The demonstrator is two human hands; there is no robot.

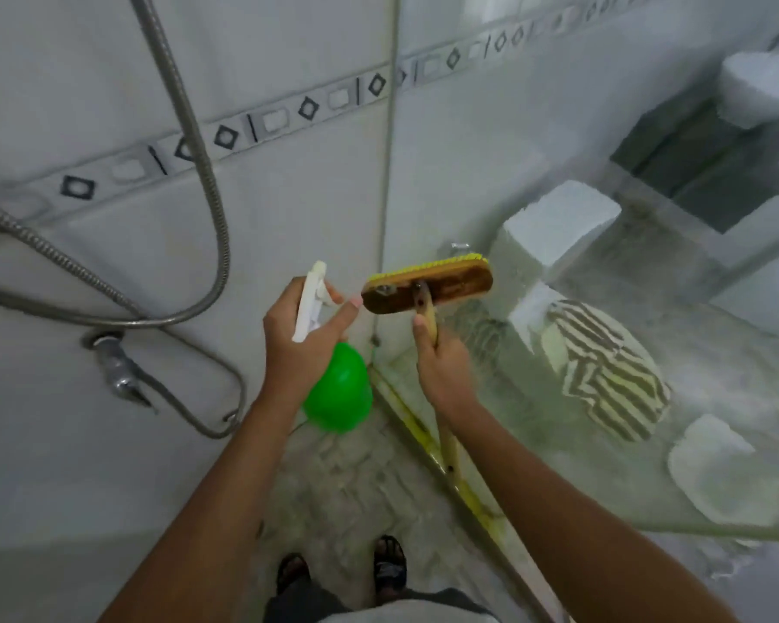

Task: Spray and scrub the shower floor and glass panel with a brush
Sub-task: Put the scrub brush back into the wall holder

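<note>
1. Left hand (304,339) is gripping the green spray bottle (339,393), frame centre.
2. Right hand (441,368) is clutching the brush (428,285) handle; bristles are meeting the glass panel (558,344) near its left edge.
3. Shower floor (347,483) is running narrow between wall and glass.

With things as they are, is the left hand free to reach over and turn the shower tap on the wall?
Probably not yet. The left hand grips the green spray bottle, so its fingers are occupied. The way to the tap itself looks free, apart from the hose hanging nearby.
</note>
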